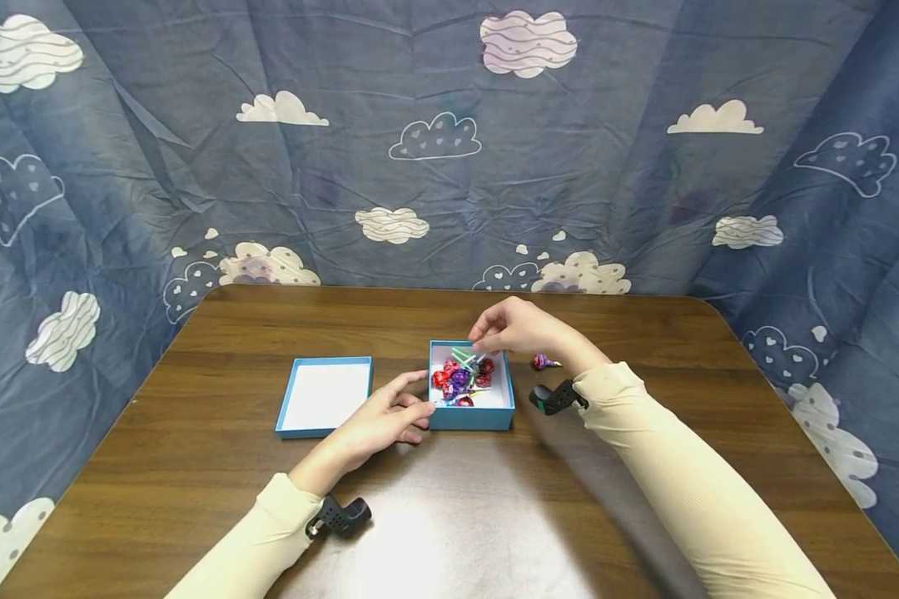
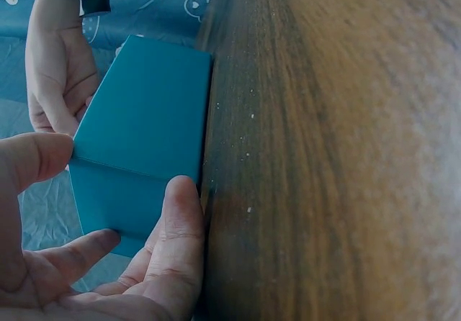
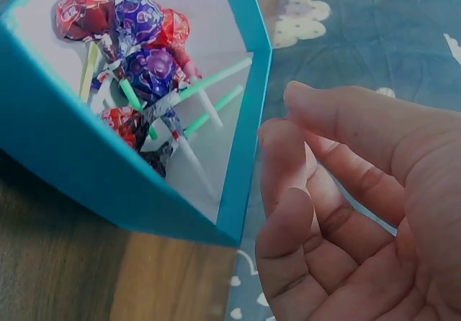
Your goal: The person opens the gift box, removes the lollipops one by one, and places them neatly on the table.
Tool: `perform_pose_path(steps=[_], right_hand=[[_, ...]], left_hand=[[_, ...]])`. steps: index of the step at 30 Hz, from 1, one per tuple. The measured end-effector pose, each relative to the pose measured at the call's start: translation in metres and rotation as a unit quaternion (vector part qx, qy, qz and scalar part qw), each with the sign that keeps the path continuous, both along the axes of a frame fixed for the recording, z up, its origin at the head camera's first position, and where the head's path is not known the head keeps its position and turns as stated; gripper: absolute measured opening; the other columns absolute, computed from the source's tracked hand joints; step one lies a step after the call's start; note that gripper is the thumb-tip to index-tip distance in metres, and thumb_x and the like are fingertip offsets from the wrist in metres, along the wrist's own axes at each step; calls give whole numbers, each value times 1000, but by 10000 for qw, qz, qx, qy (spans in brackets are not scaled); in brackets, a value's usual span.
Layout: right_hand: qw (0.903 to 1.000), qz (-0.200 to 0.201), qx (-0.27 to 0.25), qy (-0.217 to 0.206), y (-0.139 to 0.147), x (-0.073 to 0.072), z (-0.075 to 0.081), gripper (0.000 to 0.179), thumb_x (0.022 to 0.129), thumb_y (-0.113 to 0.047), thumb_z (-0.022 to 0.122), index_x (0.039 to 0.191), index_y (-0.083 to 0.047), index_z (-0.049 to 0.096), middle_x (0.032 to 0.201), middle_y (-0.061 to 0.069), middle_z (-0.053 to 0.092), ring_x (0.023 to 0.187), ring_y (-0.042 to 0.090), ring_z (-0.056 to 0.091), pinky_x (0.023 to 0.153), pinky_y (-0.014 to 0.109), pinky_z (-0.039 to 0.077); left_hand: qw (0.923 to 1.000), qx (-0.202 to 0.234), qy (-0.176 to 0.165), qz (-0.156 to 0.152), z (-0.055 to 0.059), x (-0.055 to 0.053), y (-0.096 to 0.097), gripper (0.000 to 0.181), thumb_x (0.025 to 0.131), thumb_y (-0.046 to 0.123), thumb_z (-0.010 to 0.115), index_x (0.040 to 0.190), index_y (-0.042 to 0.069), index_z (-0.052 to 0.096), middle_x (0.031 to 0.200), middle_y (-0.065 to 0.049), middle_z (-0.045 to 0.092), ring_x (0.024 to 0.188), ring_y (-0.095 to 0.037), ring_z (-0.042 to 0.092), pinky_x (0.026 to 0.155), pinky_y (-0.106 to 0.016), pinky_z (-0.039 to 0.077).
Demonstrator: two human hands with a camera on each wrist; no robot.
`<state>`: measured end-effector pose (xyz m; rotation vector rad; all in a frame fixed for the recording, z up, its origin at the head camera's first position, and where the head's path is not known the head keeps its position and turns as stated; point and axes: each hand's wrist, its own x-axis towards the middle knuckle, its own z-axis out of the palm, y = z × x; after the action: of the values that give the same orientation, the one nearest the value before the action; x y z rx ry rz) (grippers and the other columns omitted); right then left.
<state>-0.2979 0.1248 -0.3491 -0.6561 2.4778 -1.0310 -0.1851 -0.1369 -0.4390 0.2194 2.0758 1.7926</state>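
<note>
A blue box (image 1: 470, 419) with a white inside stands uncovered on the table, holding several wrapped lollipops (image 3: 150, 75) in red and purple wrappers with green and white sticks. My left hand (image 1: 382, 416) touches the box's left side; in the left wrist view its thumb and fingers (image 2: 181, 220) rest against the blue wall (image 2: 144, 105) near a corner. Over the far right part of the box is my right hand (image 1: 520, 326). Its thumb and index fingertips are close together beside the rim in the right wrist view, with nothing between them, and the other fingers bend loosely.
One purple-wrapped lollipop (image 1: 542, 362) lies on the wooden table (image 1: 217, 466) right of the box, near my right wrist. A shallow blue lid (image 1: 325, 395) lies with its white inside up on the left. Behind the table hangs a blue cloud-patterned curtain (image 1: 360, 183).
</note>
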Motion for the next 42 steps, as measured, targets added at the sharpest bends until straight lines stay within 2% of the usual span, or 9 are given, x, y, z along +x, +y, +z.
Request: perform_pose_path(steps=[6, 10, 14, 21, 24, 32, 37, 42], right_hand=[[9996, 57, 216, 166, -9, 1, 1, 15, 94, -11, 81, 105, -2, 80, 89, 16, 79, 75, 15, 70, 69, 28, 59], [9994, 76, 272, 208, -13, 1, -1, 14, 94, -11, 80, 105, -1, 81, 84, 11, 80, 74, 16, 72, 65, 24, 57], [9987, 2, 440, 251, -18, 2, -1, 11, 95, -15, 81, 102, -6, 82, 81, 4, 80, 73, 15, 73, 63, 22, 53], [9978, -67, 584, 308, -25, 3, -3, 8, 93, -17, 83, 98, -11, 83, 86, 10, 81, 85, 32, 79, 65, 21, 53], [9980, -124, 561, 256, -27, 3, -5, 6, 92, -16, 83, 97, -11, 83, 86, 12, 81, 85, 34, 79, 63, 21, 53], [9966, -56, 636, 515, -34, 3, -8, 7, 91, -16, 85, 93, -10, 83, 78, 6, 79, 73, 20, 75, 62, 20, 50], [9953, -39, 745, 619, -37, 3, -12, 5, 90, -16, 85, 91, -12, 83, 76, 5, 78, 72, 19, 73, 59, 20, 46], [9951, -35, 774, 608, -38, 2, -16, 5, 91, -17, 85, 89, -13, 82, 68, -3, 73, 68, 18, 69, 55, 19, 44]], left_hand=[[10000, -15, 9, -20, 0, -1, -1, 68, 107, 22, 67, 166, 8, 35, 118, -18, 65, 102, -22, 71, 86, -35, 67], [10000, -19, 1, -28, 1, -1, -1, 68, 107, 23, 67, 166, 8, 35, 119, -18, 65, 102, -22, 71, 87, -35, 67], [10000, 0, 3, -42, 2, -1, -1, 69, 107, 23, 67, 166, 8, 35, 119, -19, 65, 102, -22, 71, 87, -36, 67], [10000, 1, -16, -41, 2, -1, -2, 69, 107, 23, 67, 166, 8, 35, 120, -19, 64, 102, -22, 71, 88, -36, 67], [10000, -1, -22, -36, 1, -1, -2, 69, 107, 23, 67, 166, 8, 35, 121, -19, 64, 103, -22, 71, 88, -36, 67], [10000, -13, -22, -26, 1, -1, -2, 68, 107, 23, 67, 165, 8, 35, 121, -19, 64, 103, -22, 70, 87, -36, 67], [10000, 30, -34, -17, 0, 0, -2, 67, 107, 22, 66, 165, 7, 35, 121, -19, 64, 103, -22, 70, 87, -35, 67], [10000, 41, -30, -20, 0, 0, -1, 67, 107, 22, 66, 165, 7, 35, 119, -18, 64, 102, -21, 70, 87, -35, 67]])
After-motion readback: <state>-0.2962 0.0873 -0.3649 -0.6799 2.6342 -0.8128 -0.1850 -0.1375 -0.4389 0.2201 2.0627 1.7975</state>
